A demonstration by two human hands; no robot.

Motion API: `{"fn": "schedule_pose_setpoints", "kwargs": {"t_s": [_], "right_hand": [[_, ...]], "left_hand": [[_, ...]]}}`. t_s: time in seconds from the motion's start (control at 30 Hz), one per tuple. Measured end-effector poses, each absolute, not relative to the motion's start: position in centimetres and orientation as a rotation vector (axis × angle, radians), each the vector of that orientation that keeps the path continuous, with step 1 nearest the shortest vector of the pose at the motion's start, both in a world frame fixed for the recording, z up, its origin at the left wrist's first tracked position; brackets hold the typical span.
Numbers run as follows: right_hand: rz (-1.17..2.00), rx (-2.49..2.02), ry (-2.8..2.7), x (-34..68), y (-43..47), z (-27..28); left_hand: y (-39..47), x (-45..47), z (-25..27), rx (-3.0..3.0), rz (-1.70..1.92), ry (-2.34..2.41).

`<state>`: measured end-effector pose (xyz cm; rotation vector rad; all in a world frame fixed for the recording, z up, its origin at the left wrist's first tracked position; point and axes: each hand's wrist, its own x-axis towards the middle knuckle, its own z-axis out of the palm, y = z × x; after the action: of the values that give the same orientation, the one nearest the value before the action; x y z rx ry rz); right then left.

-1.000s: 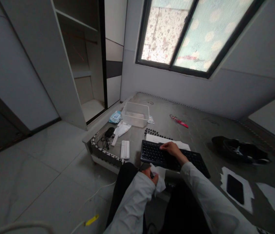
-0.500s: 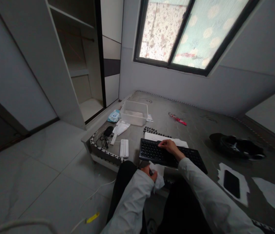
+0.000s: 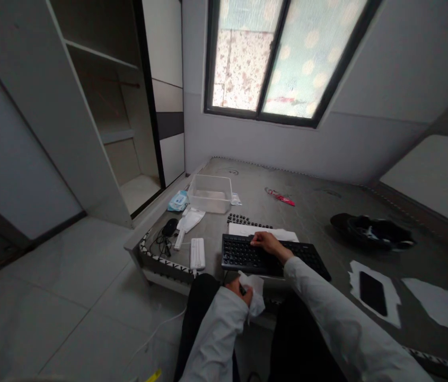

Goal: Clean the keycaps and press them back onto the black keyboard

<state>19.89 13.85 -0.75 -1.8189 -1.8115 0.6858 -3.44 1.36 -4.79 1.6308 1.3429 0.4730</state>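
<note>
A black keyboard [image 3: 243, 253] lies near the bed's front edge, partly covered by my right hand and sleeve. My right hand [image 3: 268, 244] is over its upper middle, thumb and fingers pinched together at the keys; whatever they hold, if anything, is too small to make out. Lower down, between my knees, my left hand [image 3: 239, 291] is closed on a crumpled white tissue [image 3: 256, 293]. A small dark thing also shows in that hand, its kind unclear. Behind the keyboard are white paper [image 3: 239, 229] and rows of small black keycaps [image 3: 242, 218].
A clear plastic box [image 3: 210, 204], a blue packet [image 3: 178, 200], a black mouse [image 3: 170, 227] and a white power strip [image 3: 197, 253] are to the left. Rightward lie a phone [image 3: 372, 293] on paper and a black bag-like item [image 3: 370, 233]. A red item [image 3: 281, 197] lies farther back.
The camera view has shifted, so the scene sits slightly farther left and lower. My right hand stays pinched at the keyboard, and my left hand still grips the tissue.
</note>
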Motion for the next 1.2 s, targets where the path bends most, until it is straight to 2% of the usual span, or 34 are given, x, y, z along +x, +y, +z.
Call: {"fn": "schedule_pose_setpoints", "kwargs": {"t_s": [0.1, 0.53, 0.83, 1.2], "right_hand": [[0.687, -1.797, -1.853, 20.1, 14.0, -0.7], [0.609, -1.817, -2.03, 19.9, 15.1, 0.2], [0.375, -1.776, -2.259, 19.4, 13.4, 1.5], [0.031, -1.793, -2.463, 17.9, 10.5, 2.3]], "left_hand": [[1.3, -3.2, -5.2, 1.66, 0.544, 1.403], [2.2, -3.3, -5.1, 1.79, 0.365, 1.353], [2.1, -2.5, -7.6, 1.758, 0.649, 1.362], [2.6, -2.6, -9.0, 1.768, 0.652, 1.352]]}}
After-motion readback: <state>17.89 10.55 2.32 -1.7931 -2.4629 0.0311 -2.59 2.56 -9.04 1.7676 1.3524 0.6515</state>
